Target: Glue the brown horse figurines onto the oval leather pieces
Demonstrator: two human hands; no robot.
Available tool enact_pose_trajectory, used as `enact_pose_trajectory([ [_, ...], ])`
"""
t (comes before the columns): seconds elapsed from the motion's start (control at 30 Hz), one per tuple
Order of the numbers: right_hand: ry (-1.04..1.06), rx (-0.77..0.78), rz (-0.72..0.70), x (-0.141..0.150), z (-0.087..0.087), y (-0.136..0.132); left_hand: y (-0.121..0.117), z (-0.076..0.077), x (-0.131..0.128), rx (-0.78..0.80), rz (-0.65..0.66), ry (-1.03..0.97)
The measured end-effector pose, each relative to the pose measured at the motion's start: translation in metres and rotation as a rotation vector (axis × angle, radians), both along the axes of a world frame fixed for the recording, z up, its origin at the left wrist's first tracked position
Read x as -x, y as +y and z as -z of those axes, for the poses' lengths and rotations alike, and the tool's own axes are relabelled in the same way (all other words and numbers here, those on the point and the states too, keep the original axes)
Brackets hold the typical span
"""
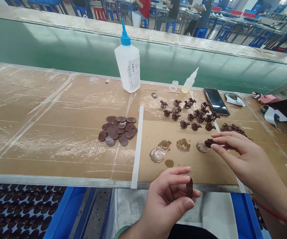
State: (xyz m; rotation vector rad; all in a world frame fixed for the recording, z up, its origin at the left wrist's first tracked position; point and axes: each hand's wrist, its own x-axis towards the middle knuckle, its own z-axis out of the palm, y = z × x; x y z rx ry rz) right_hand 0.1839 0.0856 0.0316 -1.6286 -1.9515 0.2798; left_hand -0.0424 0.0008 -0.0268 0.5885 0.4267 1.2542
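Note:
Between the thumb and fingers of my left hand (168, 199) is a dark brown oval disc (189, 188), held on edge just past the table's front edge. My right hand (245, 159) pinches a small dark brown openwork figure (209, 142) over a shallow round dish (202, 147); whether the figure touches the dish I cannot tell. A second round clear dish (157, 155) sits on the cardboard to the left, near wet-looking patches (183, 145). Farther back stand several more brown figures (195, 126). A pile of brown oval discs (118, 129) lies left of the white tape strip (137, 149).
A large white bottle with blue nozzle (128, 66) and a small dropper bottle (189, 81) stand along the back. To the right lie a phone (216, 101) and a heap of brown parts (234, 129). Blue trays (61, 212) holding brown pieces sit below the table edge.

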Motion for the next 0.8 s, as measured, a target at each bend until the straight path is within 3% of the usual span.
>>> enact_pose_trajectory([
  [0.8,0.058,0.062,0.112,-0.0016,-0.0040,0.0009,0.0010,-0.0036,0.0009,0.016,-0.013,-0.018],
])
